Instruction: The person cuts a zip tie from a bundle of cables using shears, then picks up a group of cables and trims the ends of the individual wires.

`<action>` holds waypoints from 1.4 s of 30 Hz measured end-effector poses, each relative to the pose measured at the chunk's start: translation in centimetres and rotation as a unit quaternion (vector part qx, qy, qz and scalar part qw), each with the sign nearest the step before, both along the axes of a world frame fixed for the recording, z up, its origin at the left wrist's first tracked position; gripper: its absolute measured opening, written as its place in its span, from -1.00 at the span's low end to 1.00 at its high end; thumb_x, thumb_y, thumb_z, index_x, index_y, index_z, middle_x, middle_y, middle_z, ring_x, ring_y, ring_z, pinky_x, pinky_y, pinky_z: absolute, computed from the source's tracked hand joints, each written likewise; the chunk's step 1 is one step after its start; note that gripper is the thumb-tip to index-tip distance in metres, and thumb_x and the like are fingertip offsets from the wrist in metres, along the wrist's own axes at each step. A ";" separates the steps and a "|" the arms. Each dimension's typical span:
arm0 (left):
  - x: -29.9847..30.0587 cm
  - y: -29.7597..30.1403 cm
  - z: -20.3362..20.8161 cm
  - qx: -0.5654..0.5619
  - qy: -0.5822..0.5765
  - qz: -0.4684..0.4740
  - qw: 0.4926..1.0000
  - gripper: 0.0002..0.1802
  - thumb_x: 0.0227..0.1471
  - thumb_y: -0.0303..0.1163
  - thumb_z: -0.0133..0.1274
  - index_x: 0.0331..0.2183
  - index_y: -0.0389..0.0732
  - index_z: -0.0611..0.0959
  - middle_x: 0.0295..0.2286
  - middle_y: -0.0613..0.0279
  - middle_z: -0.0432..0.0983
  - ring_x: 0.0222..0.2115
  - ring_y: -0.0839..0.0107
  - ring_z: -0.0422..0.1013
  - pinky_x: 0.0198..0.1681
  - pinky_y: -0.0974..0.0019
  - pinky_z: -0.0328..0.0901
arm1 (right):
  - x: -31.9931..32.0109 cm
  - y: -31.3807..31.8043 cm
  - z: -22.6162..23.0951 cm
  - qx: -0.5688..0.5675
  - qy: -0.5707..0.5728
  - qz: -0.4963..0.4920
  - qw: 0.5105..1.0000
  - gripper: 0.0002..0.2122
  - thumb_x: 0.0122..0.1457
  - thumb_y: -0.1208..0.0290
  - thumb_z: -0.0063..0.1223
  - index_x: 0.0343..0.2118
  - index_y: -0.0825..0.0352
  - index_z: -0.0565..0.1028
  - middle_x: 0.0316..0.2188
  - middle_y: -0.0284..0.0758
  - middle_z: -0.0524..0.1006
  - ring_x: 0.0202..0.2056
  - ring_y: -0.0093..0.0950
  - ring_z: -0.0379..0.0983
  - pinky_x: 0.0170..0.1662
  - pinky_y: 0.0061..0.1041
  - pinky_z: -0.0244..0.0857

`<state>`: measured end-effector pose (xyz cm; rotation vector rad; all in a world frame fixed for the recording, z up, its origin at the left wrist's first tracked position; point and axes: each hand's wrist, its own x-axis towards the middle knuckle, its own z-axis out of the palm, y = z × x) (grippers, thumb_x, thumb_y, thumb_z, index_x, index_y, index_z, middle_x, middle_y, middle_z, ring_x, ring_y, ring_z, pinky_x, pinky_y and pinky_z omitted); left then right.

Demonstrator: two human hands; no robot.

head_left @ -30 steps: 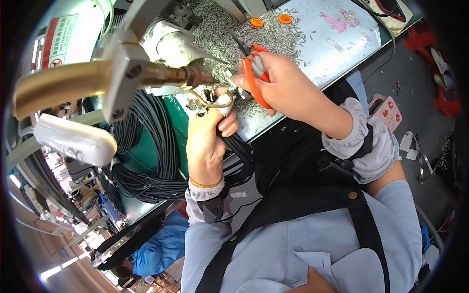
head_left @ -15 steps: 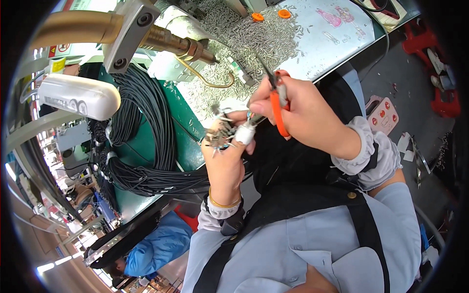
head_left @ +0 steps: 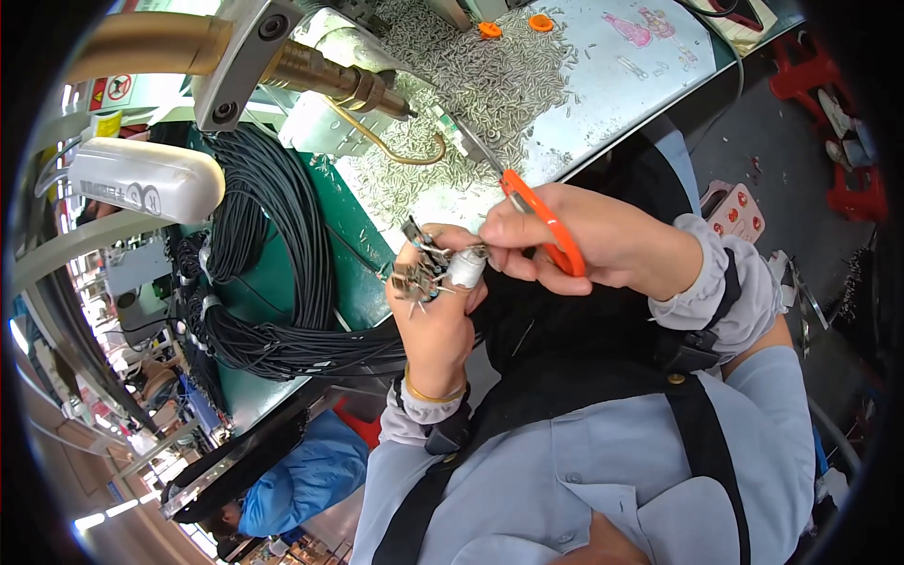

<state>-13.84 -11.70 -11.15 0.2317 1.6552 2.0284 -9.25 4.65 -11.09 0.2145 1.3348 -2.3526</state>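
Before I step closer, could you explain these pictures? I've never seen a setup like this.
There's no robot: these are a person's bare hands, seen by a wide camera worn on the head, looking down. That lens bends straight edges.

The right hand holds orange-handled scissors, its fingertips close to the left thumb, which has a white wrap. The left hand carries a cluster of small metal parts; whatever is between the fingertips is too small to make out.

On the pale worktop lie many tiny silver pieces and two orange caps. To the left is a coil of black cable.
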 end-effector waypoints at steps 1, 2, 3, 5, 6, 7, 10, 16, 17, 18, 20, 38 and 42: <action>-0.2 -0.1 0.1 0.000 -0.001 0.000 1.000 -0.80 -0.13 -0.62 -0.02 -0.34 -0.34 0.41 -0.60 0.29 0.33 -0.76 0.66 0.08 -0.73 0.57 -0.04 | 0.0 0.0 -0.2 0.019 0.022 -0.001 1.000 -0.83 0.11 0.33 -0.10 -0.49 0.32 0.43 -0.73 -0.46 0.33 -0.81 -0.68 0.19 -0.74 -0.71 0.02; -0.6 -0.3 0.2 0.032 -0.084 -0.027 0.996 -0.80 -0.13 -0.62 -0.03 -0.34 -0.34 0.40 -0.61 0.30 0.31 -0.76 0.66 0.07 -0.74 0.57 -0.04 | -0.1 -0.3 -0.3 0.061 0.060 -0.017 0.996 -0.83 0.12 0.33 -0.11 -0.49 0.31 0.43 -0.74 -0.47 0.31 -0.81 -0.68 0.19 -0.74 -0.71 0.02; -1.0 -0.5 0.4 0.063 -0.167 -0.054 0.982 -0.81 -0.12 -0.62 -0.03 -0.34 -0.33 0.40 -0.62 0.31 0.30 -0.76 0.66 0.07 -0.74 0.57 -0.05 | 0.0 -0.2 -0.6 0.180 0.155 -0.041 0.970 -0.85 0.09 0.34 -0.09 -0.49 0.30 0.44 -0.74 -0.48 0.30 -0.81 -0.68 0.19 -0.73 -0.71 0.02; -1.3 -0.8 0.7 0.094 -0.248 -0.078 0.961 -0.81 -0.12 -0.62 -0.04 -0.34 -0.33 0.39 -0.63 0.33 0.28 -0.76 0.66 0.06 -0.74 0.57 -0.06 | 0.3 -0.3 -1.2 0.521 0.382 -0.130 0.752 -0.90 0.02 0.35 -0.04 -0.47 0.24 0.45 -0.75 -0.51 0.26 -0.79 -0.68 0.18 -0.72 -0.71 0.01; -1.3 -0.9 0.8 0.080 -0.242 -0.078 0.964 -0.81 -0.11 -0.62 -0.05 -0.34 -0.33 0.39 -0.64 0.33 0.27 -0.77 0.66 0.06 -0.74 0.57 -0.06 | 0.3 -0.3 -1.4 0.684 0.494 -0.169 0.509 -0.92 -0.02 0.36 -0.01 -0.46 0.21 0.46 -0.75 -0.52 0.23 -0.78 -0.68 0.18 -0.71 -0.71 0.01; -1.4 -0.9 0.9 0.067 -0.236 -0.078 0.966 -0.81 -0.11 -0.62 -0.06 -0.33 -0.33 0.39 -0.64 0.34 0.25 -0.77 0.66 0.05 -0.74 0.56 -0.07 | 0.3 -0.1 -1.3 0.684 0.495 -0.169 0.509 -0.92 -0.02 0.36 -0.01 -0.46 0.21 0.46 -0.75 -0.52 0.23 -0.78 -0.68 0.18 -0.71 -0.71 0.01; -1.3 -0.8 1.1 0.038 -0.220 -0.073 0.972 -0.80 -0.10 -0.62 -0.06 -0.32 -0.33 0.39 -0.65 0.34 0.24 -0.77 0.66 0.05 -0.74 0.56 -0.07 | 0.0 0.8 -0.6 0.652 0.499 -0.168 0.546 -0.85 -0.14 0.35 -0.02 -0.44 0.14 0.47 -0.74 -0.52 0.20 -0.76 -0.66 0.19 -0.68 -0.69 0.02; -1.1 -0.5 1.3 -0.002 -0.205 -0.071 0.976 -0.79 -0.12 -0.62 -0.02 -0.32 -0.33 0.40 -0.61 0.33 0.28 -0.75 0.66 0.08 -0.73 0.57 -0.05 | 0.8 0.4 -0.8 0.684 0.521 -0.174 0.480 -0.82 -0.17 0.40 0.01 -0.41 0.22 0.45 -0.70 -0.54 0.28 -0.75 -0.63 0.19 -0.65 -0.69 0.05; -0.9 -0.4 1.1 -0.002 -0.205 -0.071 0.976 -0.79 -0.12 -0.62 -0.02 -0.32 -0.33 0.40 -0.61 0.33 0.28 -0.75 0.66 0.08 -0.73 0.57 -0.05 | 0.9 0.0 -0.7 0.689 0.506 -0.185 0.486 -0.83 -0.16 0.43 0.02 -0.42 0.24 0.45 -0.68 -0.53 0.31 -0.74 -0.62 0.22 -0.64 -0.69 0.07; -0.5 -0.1 0.6 -0.046 -0.056 -0.054 0.996 -0.79 -0.12 -0.62 -0.02 -0.33 -0.33 0.41 -0.60 0.32 0.30 -0.74 0.66 0.09 -0.72 0.57 -0.04 | 1.1 -0.3 -0.7 0.693 0.490 -0.197 0.491 -0.84 -0.15 0.47 0.03 -0.42 0.27 0.45 -0.67 -0.53 0.34 -0.73 -0.61 0.25 -0.63 -0.69 0.09; 0.1 0.2 0.0 -0.108 0.170 -0.029 0.979 -0.80 -0.13 -0.62 -0.01 -0.34 -0.33 0.42 -0.58 0.30 0.32 -0.73 0.66 0.10 -0.71 0.57 -0.02 | 1.3 -1.0 -0.9 0.669 0.464 -0.203 0.545 -0.86 -0.13 0.50 0.03 -0.43 0.29 0.44 -0.65 -0.51 0.36 -0.70 -0.63 0.27 -0.61 -0.69 0.12; -0.3 -0.1 0.8 0.015 -0.053 -0.009 0.998 -0.79 -0.15 -0.65 -0.04 -0.34 -0.36 0.44 -0.54 0.24 0.35 -0.68 0.64 0.15 -0.67 0.57 0.00 | 2.7 -0.9 -1.0 0.518 0.209 -0.075 0.826 -0.76 -0.08 0.35 0.16 -0.56 0.41 0.36 -0.83 -0.35 0.29 -0.76 -0.55 0.31 -0.66 -0.59 0.16; -0.9 0.0 0.4 0.008 -0.074 -0.020 0.997 -0.79 -0.14 -0.63 -0.05 -0.33 -0.35 0.43 -0.56 0.26 0.34 -0.69 0.62 0.13 -0.67 0.55 0.01 | 2.6 -1.7 -2.1 0.508 0.201 -0.090 0.833 -0.75 -0.06 0.35 0.14 -0.58 0.41 0.34 -0.84 -0.32 0.29 -0.79 -0.48 0.27 -0.67 -0.56 0.15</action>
